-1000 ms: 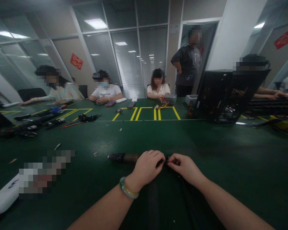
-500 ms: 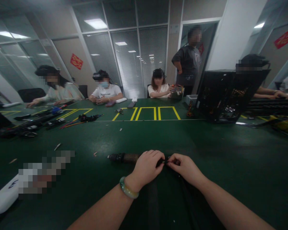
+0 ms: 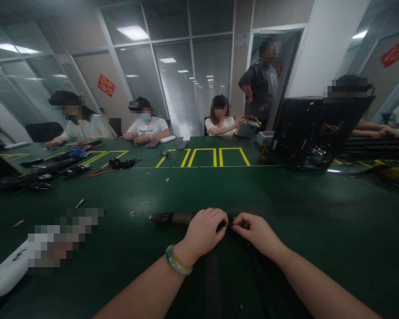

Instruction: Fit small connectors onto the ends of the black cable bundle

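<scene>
A dark cylindrical tool [image 3: 179,219] with a brownish middle and a narrow metal tip at its left end lies on the green table. My left hand [image 3: 206,228], with a green bangle [image 3: 177,260] at the wrist, is wrapped over the tool's right part. Close beside it, my right hand [image 3: 254,230] pinches a small dark piece at the tool's right end. Fingers hide most of that piece, and its shape is unclear. A dark cable runs from there toward the near edge, under my right forearm.
A white object [image 3: 11,270] lies at the near left. Bundled dark cables [image 3: 46,170] are at the far left, a black computer case [image 3: 314,133] at the far right. Small scraps dot the green table [image 3: 136,248]. Several people are across the table.
My hands and the tool have barely moved. Across the table, a seated person has turned and shifted the box with wires in their hands.
</scene>
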`<state>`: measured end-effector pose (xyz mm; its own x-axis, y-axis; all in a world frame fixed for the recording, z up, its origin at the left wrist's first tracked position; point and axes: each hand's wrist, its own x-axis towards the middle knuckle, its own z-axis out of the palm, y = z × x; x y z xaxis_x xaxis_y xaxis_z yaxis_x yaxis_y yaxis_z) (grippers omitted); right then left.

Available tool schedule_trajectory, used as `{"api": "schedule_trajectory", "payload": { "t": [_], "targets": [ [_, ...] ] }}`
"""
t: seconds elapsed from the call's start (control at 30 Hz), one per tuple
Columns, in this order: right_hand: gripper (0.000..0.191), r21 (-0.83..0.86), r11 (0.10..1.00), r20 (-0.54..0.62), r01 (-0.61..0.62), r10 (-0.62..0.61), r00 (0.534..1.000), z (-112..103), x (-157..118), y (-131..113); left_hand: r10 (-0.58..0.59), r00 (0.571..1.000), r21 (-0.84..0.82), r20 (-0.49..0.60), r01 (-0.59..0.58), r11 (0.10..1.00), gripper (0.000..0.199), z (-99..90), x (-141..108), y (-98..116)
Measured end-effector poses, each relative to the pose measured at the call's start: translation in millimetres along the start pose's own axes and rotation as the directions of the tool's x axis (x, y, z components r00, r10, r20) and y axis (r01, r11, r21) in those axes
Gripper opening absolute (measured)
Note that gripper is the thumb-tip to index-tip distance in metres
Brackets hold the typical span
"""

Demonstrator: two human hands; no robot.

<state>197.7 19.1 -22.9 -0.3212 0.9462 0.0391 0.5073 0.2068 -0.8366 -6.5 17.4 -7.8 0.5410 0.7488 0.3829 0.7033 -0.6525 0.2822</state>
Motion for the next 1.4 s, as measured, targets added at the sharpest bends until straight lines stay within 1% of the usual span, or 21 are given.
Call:
{"api": "schedule_trajectory", "payload": {
  "t": [0.27, 0.4, 0.5, 0.67, 0.83, 0.93, 1.07, 1.23, 1.3, 1.4],
  "targets": [
    [0.009, -0.006, 1.0, 0.014, -0.007, 0.007, 1.0, -1.1, 0.2, -1.3, -0.02, 1.0, -0.001, 0.001, 0.02, 1.0, 0.017, -3.9, -0.7, 2.4],
    [0.009, -0.012, 1.0, 0.013, -0.011, 0.012, 1.0, -1.3, -0.2, -1.3, 0.003, 1.0, 0.012, 0.015, -0.003, 1.0, 0.01, -4.5, -0.2, 2.9],
    [0.01, -0.017, 1.0, 0.02, -0.014, 0.014, 1.0, -2.5, -1.2, -3.8, 0.015, 1.0, 0.026, 0.023, -0.015, 1.0, 0.012, -3.2, 0.1, 2.6],
    [0.01, -0.026, 1.0, 0.004, -0.008, 0.008, 1.0, -1.3, -0.7, -5.1, -0.024, 1.0, 0.023, 0.011, 0.023, 0.999, 0.016, -2.0, 0.0, 2.8],
    [0.011, -0.024, 1.0, -0.002, -0.005, 0.005, 1.0, -0.1, 0.0, -3.8, 0.005, 1.0, 0.028, 0.026, -0.006, 1.0, 0.009, -3.7, 0.5, 2.6],
    [0.011, -0.023, 1.0, 0.002, -0.008, 0.008, 1.0, -1.3, -0.3, -4.9, 0.007, 1.0, 0.038, 0.028, -0.008, 0.999, 0.013, -3.9, 0.3, 2.4],
    [0.011, -0.024, 1.0, 0.009, -0.02, 0.021, 1.0, -2.6, -0.8, -6.1, -0.026, 1.0, 0.017, 0.008, 0.026, 1.0, 0.017, -3.2, -0.2, 2.3],
    [0.012, -0.007, 1.0, 0.004, -0.02, 0.02, 1.0, -1.2, -0.4, -4.1, 0.006, 1.0, 0.022, 0.022, -0.006, 1.0, 0.007, -3.3, 0.0, 2.1],
    [0.012, 0.0, 1.0, 0.005, -0.019, 0.019, 1.0, -1.2, -0.5, -4.0, 0.011, 1.0, 0.023, 0.021, -0.012, 1.0, 0.009, -3.2, -0.2, 1.9],
    [0.012, -0.003, 1.0, 0.012, -0.022, 0.022, 1.0, -2.6, -1.5, -5.8, -0.014, 1.0, 0.017, 0.004, 0.014, 1.0, 0.013, -3.0, -0.9, 1.7]
  ]
}}
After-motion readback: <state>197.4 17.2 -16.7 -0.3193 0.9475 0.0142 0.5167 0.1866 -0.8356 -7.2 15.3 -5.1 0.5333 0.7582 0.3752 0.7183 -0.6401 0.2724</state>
